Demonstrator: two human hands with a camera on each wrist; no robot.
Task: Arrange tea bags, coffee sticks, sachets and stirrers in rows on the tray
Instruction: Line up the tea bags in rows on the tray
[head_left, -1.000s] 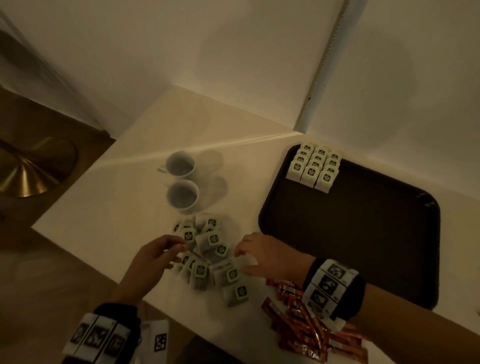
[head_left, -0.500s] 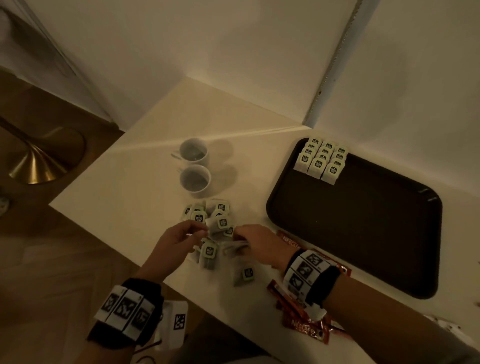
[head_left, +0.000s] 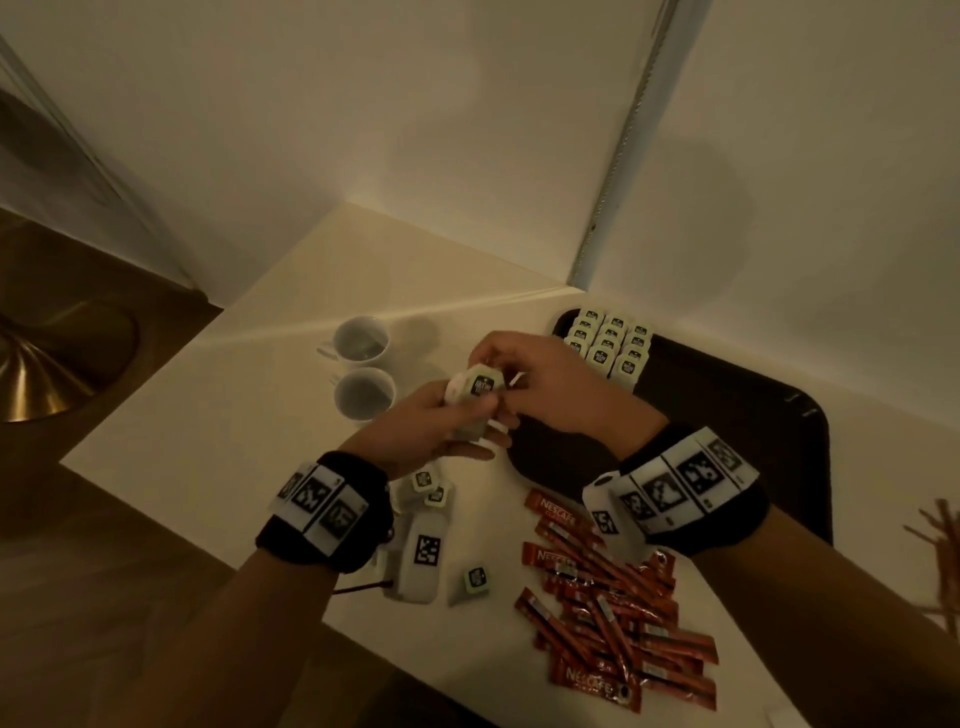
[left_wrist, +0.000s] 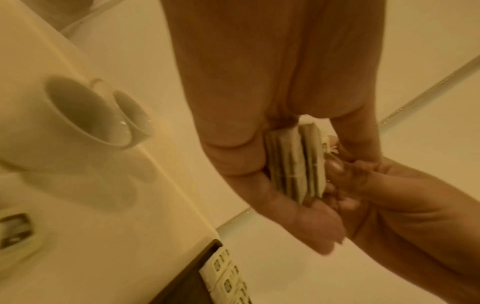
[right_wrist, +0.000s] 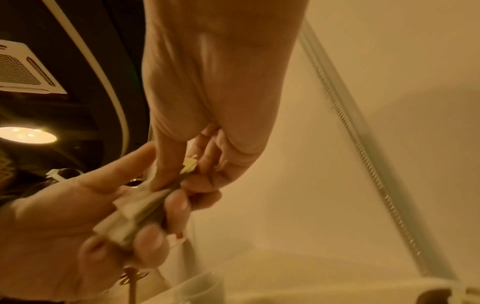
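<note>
— Both hands meet above the white bench, just off the tray's near left corner. The left hand (head_left: 426, 421) lies palm up with its fingers curled round a small stack of pale paper tea bags with square printed tags (head_left: 475, 397).

— And the right hand (head_left: 550, 384)?

— Its thumb and fingertips pinch the top of that same stack; the left wrist view shows the bags pressed edge to edge (left_wrist: 296, 162) between the two hands.

— Where is the rest of the tea?

— Three short rows of tea bags (head_left: 610, 343) sit in the far left corner of the dark brown rectangular plastic tray (head_left: 727, 426). A few loose tea bags (head_left: 431, 486) lie on the bench near its front edge, under the left wrist, and one more (head_left: 475, 579) lies apart, closer to the edge.

— The coffee?

— A loose heap of red coffee sticks (head_left: 608, 597) lies on the bench by the tray's near edge, below the right wrist. Thin brown stirrers (head_left: 943, 561) show at the picture's right border, blurred.

— Anything else?

— Two white ceramic cups (head_left: 363, 369) stand side by side, left of the hands.
</note>
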